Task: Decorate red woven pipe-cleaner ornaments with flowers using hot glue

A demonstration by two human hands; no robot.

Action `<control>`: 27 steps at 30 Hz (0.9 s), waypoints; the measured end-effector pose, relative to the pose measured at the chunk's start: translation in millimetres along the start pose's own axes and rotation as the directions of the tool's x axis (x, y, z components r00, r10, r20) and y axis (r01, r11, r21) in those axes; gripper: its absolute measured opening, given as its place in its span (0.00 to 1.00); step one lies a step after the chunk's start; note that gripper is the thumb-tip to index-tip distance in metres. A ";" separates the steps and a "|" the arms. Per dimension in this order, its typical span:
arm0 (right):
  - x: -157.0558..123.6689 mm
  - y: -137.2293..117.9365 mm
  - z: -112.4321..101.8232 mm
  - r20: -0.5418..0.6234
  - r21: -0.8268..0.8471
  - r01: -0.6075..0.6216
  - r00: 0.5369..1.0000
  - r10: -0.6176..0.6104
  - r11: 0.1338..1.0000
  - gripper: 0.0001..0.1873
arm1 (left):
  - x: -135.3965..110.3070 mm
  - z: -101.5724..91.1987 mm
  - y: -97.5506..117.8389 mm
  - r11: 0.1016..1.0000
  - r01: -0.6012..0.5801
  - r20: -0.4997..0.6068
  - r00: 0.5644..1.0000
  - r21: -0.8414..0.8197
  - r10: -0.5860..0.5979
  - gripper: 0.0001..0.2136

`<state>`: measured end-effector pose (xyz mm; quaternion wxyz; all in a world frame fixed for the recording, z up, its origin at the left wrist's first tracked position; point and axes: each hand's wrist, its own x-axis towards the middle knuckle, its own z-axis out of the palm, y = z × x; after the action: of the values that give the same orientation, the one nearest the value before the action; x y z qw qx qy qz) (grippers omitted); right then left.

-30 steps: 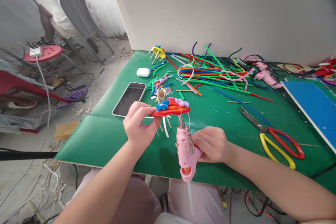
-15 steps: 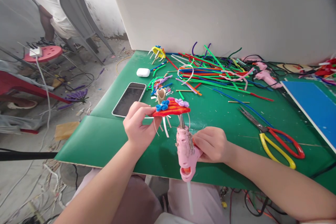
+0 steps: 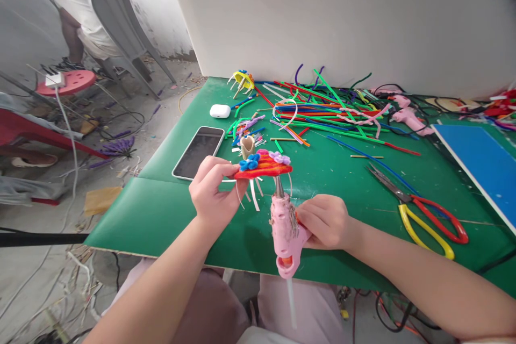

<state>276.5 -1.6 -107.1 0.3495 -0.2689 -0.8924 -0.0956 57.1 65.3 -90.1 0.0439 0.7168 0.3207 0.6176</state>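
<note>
Many pipe cleaners [image 3: 322, 114] lie beyond left fingers [image 3: 213, 167] clamping red ornament [image 3: 264, 171], right fingers [image 3: 313, 217] clamping glue gun [image 3: 283, 228].

The bare left hand [image 3: 215, 193] and bare right hand [image 3: 322, 221] join smooth, uncovered forearms [image 3: 165, 274]. Plain, pale pinkish-mauve cloth trousers [image 3: 298, 301] cover the legs, looking darker in places, with a light greyish-white fabric patch [image 3: 262, 336] below.
</note>
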 end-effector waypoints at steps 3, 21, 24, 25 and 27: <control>0.0 0.0 0.1 0.005 0.001 0.000 1.000 0.000 1.000 0.17 | -0.3 -0.3 0.3 1.000 0.001 0.004 1.000 -0.001 -0.001 0.09; 1.0 -0.1 0.1 0.008 0.015 0.000 1.000 0.000 1.000 0.18 | 0.1 0.0 0.7 1.000 0.008 0.007 1.000 -0.006 -0.008 0.09; 0.1 -0.3 0.0 0.005 0.015 0.003 1.000 -0.003 1.000 0.18 | 0.2 0.1 0.6 1.000 0.008 0.011 1.000 -0.001 -0.008 0.09; -0.1 -0.2 -0.1 0.002 0.014 0.004 1.000 -0.004 1.000 0.18 | 0.2 0.1 0.6 1.000 0.009 0.012 1.000 0.001 -0.009 0.09; 0.0 -0.2 -0.2 0.003 0.014 0.004 1.000 -0.004 1.000 0.19 | 0.2 0.2 0.6 1.000 0.008 0.013 1.000 0.001 -0.008 0.09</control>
<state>276.5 -1.8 -106.9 0.3500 -0.2647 -0.8941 -0.0898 57.6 65.0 -89.8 0.0484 0.7196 0.3235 0.6126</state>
